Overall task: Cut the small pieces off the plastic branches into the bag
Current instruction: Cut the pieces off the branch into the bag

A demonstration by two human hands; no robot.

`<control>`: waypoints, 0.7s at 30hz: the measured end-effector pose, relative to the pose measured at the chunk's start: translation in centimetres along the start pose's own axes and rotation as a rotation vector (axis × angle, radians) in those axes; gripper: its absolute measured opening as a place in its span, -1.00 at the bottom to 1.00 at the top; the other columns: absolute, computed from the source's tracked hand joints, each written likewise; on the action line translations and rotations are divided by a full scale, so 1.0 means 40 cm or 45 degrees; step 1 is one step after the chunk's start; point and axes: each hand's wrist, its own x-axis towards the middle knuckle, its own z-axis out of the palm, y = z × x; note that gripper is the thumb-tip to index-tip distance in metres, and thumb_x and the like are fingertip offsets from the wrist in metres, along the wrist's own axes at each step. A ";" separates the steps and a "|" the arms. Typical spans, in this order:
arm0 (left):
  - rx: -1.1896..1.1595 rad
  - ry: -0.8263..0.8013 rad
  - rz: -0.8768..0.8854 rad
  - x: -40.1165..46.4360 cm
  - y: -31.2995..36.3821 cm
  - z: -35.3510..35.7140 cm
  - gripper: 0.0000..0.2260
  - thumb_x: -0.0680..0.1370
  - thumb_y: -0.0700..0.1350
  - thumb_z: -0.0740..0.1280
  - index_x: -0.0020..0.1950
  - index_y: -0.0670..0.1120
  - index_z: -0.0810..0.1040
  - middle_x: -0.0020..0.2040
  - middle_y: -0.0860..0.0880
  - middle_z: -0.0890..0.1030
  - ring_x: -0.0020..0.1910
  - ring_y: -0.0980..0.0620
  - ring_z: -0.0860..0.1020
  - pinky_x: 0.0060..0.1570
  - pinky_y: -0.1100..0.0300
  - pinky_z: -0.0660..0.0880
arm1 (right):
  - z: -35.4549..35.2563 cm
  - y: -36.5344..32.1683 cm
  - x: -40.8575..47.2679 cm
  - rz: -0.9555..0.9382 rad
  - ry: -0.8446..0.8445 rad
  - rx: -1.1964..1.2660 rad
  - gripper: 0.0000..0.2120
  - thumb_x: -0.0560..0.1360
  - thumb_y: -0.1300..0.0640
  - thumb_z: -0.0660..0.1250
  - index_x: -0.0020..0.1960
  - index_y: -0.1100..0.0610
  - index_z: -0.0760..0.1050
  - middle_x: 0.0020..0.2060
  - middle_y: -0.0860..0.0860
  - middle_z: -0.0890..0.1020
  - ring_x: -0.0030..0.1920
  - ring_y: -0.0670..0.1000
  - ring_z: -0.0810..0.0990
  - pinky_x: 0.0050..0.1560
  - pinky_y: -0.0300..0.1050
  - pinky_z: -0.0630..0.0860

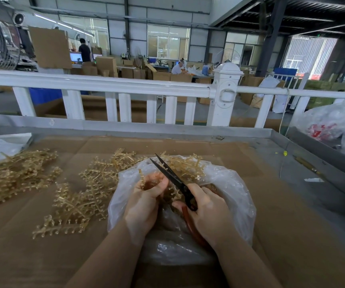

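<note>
Clear crinkled plastic bag sits open on the brown cardboard-covered table, one bag under two hands. The left hand pinches one translucent amber plastic branch over it; the right hand grips one pair of black-bladed, red-handled scissors, blades parted. Two loose heaps of branches lie left.
</note>
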 end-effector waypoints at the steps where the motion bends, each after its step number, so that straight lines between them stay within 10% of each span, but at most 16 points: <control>1: 0.001 -0.003 0.005 -0.001 0.001 0.002 -0.87 0.35 -0.29 0.37 -0.24 -0.15 0.70 -0.19 -0.16 0.69 -0.20 -0.06 0.69 -0.29 0.18 0.59 | 0.000 0.001 0.001 -0.002 -0.001 -0.004 -0.62 0.48 -0.18 0.33 0.15 0.06 0.55 -0.17 -0.04 0.63 -0.18 -0.04 0.58 -0.13 -0.23 0.47; 11: 0.011 -0.044 0.011 -0.003 0.003 0.000 -0.86 0.40 -0.29 0.35 -0.28 -0.09 0.65 -0.39 -0.03 0.59 -0.35 0.03 0.60 -0.27 0.21 0.56 | -0.005 -0.005 -0.005 -0.016 0.117 -0.007 -0.68 0.44 -0.14 0.40 0.05 0.06 0.58 -0.25 -0.10 0.61 -0.26 -0.12 0.55 -0.24 -0.33 0.42; 16: -0.093 -0.021 0.007 -0.004 0.010 0.003 -0.73 0.47 -0.15 0.31 0.12 -0.26 0.50 -0.13 -0.15 0.58 -0.15 -0.05 0.56 0.07 0.06 0.50 | -0.003 -0.002 -0.007 -0.027 0.100 0.017 -0.64 0.46 -0.19 0.34 0.07 0.06 0.57 -0.23 -0.09 0.61 -0.25 -0.08 0.56 -0.24 -0.22 0.52; 21: -0.098 0.069 0.003 -0.002 0.004 0.011 -0.85 0.51 -0.12 0.27 0.01 -0.16 0.51 -0.35 -0.04 0.58 -0.37 0.07 0.56 -0.24 0.20 0.54 | 0.001 0.000 -0.005 -0.032 0.143 -0.015 -0.69 0.42 -0.13 0.43 0.04 0.05 0.58 -0.25 -0.09 0.61 -0.28 -0.09 0.56 -0.27 -0.29 0.47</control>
